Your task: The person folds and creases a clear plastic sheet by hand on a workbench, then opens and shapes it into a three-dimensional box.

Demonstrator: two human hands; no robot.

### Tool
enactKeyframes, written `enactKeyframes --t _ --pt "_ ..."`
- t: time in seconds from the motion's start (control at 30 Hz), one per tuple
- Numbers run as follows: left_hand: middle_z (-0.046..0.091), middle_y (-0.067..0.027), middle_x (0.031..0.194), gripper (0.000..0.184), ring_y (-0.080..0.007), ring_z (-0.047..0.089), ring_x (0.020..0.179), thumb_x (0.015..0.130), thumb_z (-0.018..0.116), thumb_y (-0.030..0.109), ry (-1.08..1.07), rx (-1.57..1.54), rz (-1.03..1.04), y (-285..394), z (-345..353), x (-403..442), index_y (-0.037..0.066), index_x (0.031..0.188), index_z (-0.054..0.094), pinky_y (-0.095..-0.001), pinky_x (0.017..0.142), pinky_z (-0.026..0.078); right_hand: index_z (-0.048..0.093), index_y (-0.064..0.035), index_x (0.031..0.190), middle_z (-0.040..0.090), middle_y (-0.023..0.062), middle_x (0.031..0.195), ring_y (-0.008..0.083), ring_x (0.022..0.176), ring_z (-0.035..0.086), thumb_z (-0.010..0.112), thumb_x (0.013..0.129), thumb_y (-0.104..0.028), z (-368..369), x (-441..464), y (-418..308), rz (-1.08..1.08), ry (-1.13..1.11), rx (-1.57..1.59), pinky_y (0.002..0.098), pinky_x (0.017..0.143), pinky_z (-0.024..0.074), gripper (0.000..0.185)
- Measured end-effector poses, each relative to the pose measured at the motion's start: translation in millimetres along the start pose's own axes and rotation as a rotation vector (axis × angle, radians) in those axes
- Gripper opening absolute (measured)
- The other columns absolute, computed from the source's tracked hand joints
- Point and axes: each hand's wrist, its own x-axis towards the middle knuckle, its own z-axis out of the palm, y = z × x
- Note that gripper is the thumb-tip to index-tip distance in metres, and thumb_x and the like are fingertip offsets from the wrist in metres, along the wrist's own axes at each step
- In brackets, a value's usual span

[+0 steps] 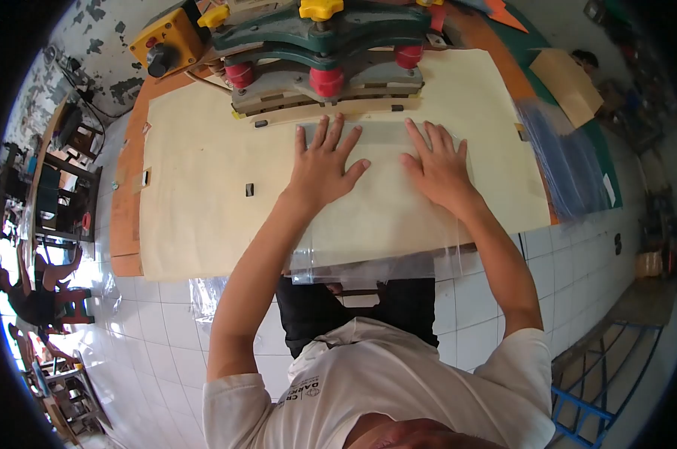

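Flat and palm down, the left grip is spread wide, its fingers straight and its thumb held out to the side. The right grip is open as well, fingers fanned over the same clear plastic sheet. Neither is closed around anything; both touch the sheet, just on the near side of the green press. The sheet is thin, glossy and see-through, and its creased near end, farthest from the press, hangs over the edge of the tabletop. Beneath it, a broad, smooth cream sheet reaches under the press. The press has curved green arms, rounded red cylinders and lobed yellow knobs. A small dark block lies toward the person, left of the press. Beside the press on the left is a boxy yellow control box; well to its right, bluish plastic sheeting lies wrinkled and shiny.
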Motion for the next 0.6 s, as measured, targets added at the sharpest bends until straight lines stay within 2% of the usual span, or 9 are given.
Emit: enactKeyframes --t 0.07,0.13,0.23,0.43,0.6 --pt "0.031 -0.0192 0.164 0.069 -0.0411 0.026 0.152 0.098 0.048 0.058 -0.001 0.004 0.005 1 3 -1 0.018 0.154 0.044 -0.0659 0.12 0.014 0.036 -0.0206 0.157 0.038 0.019 0.152 0.0444 0.142 0.034 0.043 0.103 -0.055 -9 7 -11 0.02 -0.033 0.008 0.079 0.108 0.0224 0.064" --pt "0.031 -0.0194 0.164 0.07 -0.0411 0.025 0.152 0.098 0.047 0.059 -0.003 0.022 0.001 -1 4 0 0.019 0.155 0.043 -0.0659 0.12 0.014 0.035 -0.022 0.157 0.04 0.0196 0.146 0.0465 0.138 0.036 0.041 0.103 -0.057 -16 17 -19 0.072 -0.187 -0.059 0.08 0.104 0.0263 0.065" --pt "0.031 -0.0197 0.164 0.07 -0.0403 0.025 0.152 0.098 0.046 0.06 -0.014 -0.012 -0.005 -2 3 -1 0.02 0.155 0.043 -0.0659 0.12 0.013 0.035 -0.0247 0.157 0.04 0.0192 0.147 0.0465 0.139 0.034 0.041 0.103 -0.058 -20 21 -22 0.127 -0.231 -0.043 0.0796 0.106 0.0236 0.063" --pt "0.029 -0.0208 0.164 0.072 -0.0382 0.024 0.153 0.099 0.044 0.061 -0.029 -0.004 0.02 -6 2 -3 0.015 0.155 0.041 -0.065 0.12 0.013 0.039 -0.0271 0.155 0.036 0.0173 0.152 0.0428 0.142 0.032 0.041 0.103 -0.058 7 16 -17 0.131 -0.059 -0.059 0.0789 0.109 0.0183 0.06" --pt "0.027 -0.0245 0.163 0.075 -0.0396 0.022 0.153 0.1 0.043 0.06 -0.016 -0.027 -0.014 0 5 -12 0.01 0.155 0.039 -0.0632 0.121 0.014 0.038 -0.0286 0.156 0.032 0.0161 0.157 0.0402 0.144 0.03 0.04 0.103 -0.058 6 13 -15 0.123 -0.093 -0.062 0.0789 0.11 0.018 0.06"
